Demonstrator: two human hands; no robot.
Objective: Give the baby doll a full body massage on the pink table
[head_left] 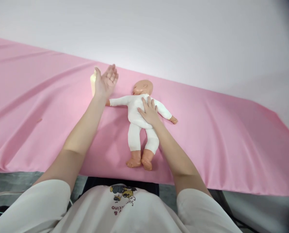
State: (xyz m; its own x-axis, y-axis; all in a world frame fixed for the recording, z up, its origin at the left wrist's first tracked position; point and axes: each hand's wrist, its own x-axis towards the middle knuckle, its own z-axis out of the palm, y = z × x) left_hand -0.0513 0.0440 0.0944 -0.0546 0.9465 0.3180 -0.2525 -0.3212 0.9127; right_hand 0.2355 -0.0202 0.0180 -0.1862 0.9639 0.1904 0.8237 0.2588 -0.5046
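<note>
On the pink cloth lies a baby doll [134, 108] with a white cloth body, its head turned to the left and its feet toward me. My right hand [149, 111] rests flat on the doll's torso, fingers spread. To the left of the doll's head, my left hand [107, 79] is raised with the palm up and the fingers apart, holding nothing that I can see. A pale yellow bottle [93, 83] stands just behind my left hand, which hides part of it. The doll's hand on that side is partly covered by my left wrist.
A pink cloth [202, 142] with folds covers the table, its front edge close to my body. Behind the table rises a plain white wall [159, 35]. Below the table's left edge, a grey floor [13, 186] and a pale cable show.
</note>
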